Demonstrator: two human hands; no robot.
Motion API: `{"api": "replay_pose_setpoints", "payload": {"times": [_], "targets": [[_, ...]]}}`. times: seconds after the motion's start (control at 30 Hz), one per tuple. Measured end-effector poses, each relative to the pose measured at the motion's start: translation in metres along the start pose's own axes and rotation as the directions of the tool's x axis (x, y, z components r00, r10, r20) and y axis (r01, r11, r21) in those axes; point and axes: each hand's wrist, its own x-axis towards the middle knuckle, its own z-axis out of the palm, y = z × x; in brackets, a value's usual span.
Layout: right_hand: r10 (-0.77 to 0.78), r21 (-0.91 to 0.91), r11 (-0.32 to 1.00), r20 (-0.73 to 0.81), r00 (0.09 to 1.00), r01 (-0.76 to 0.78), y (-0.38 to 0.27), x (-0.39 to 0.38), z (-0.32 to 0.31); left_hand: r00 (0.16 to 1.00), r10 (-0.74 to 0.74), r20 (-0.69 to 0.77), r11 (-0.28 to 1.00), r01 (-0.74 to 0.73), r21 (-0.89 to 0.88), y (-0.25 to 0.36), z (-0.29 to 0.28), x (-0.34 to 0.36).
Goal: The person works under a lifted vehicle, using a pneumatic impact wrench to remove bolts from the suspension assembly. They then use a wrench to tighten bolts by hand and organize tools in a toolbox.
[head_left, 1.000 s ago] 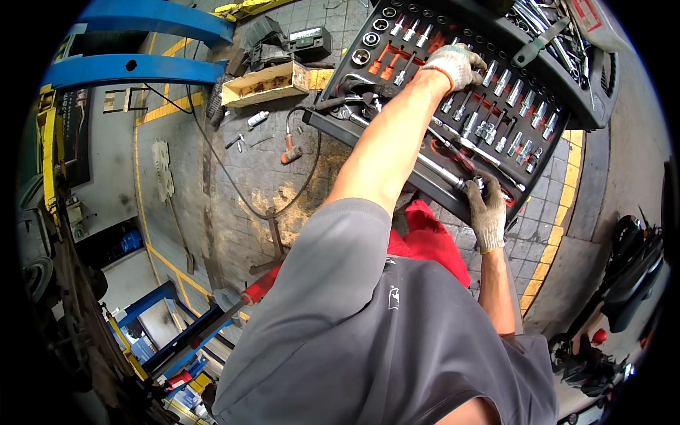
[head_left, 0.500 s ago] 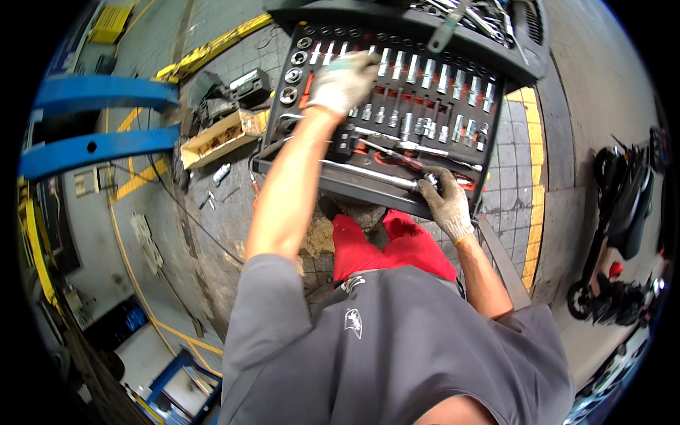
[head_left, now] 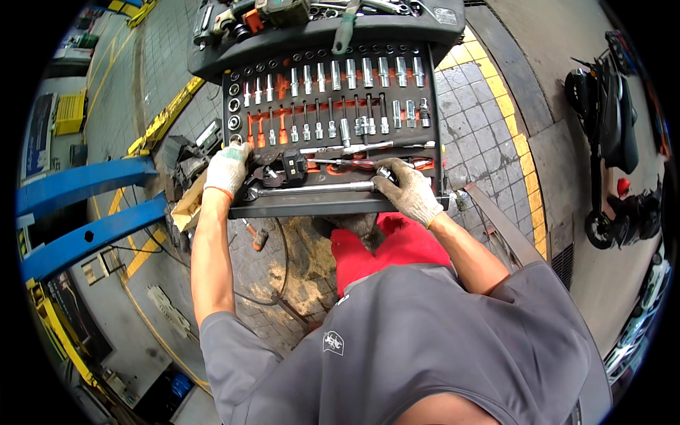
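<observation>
My left hand, in a pale knit glove, is at the front left corner of a tool drawer. Its fingers are closed around a large chrome socket at the lower end of the left column. My right hand, in a dirtier glove, is curled at the front right around a shiny chrome piece; its exact kind is hidden. Beside that hand lies a long chrome bar. Rows of long sockets and shorter bit sockets fill the black tray. A red-handled screwdriver lies in front of them.
On the cabinet top are loose wrenches and a green-handled scraper. Blue lift arms reach in from the left. A cable and an orange-and-black tool lie on the floor. Motorcycles stand at the right.
My left hand has moved from over the upper socket row to the drawer's front left corner. My right hand stays near the front right, still around the chrome piece. The view has shifted.
</observation>
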Motion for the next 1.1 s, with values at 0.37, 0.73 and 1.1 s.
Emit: {"api": "replay_pose_setpoints", "payload": {"times": [0.37,0.73,1.1], "targets": [[-0.021,0.169,0.985,-0.070,0.997,0.033,0.005,-0.007,0.003,0.899,-0.185,-0.398,0.969,0.098,-0.228,0.032,-0.036,-0.031],[-0.217,0.433,0.900,0.355,0.909,0.046,-0.063,-0.062,0.033,0.829,-0.555,0.076,-0.187,-0.035,-0.982,0.238,-0.002,-0.112],[0.289,0.623,0.264,0.678,0.676,-0.737,0.013,-0.028,0.047,0.746,-0.630,-0.217,0.614,0.306,-0.728,0.167,0.012,-0.078]]}}
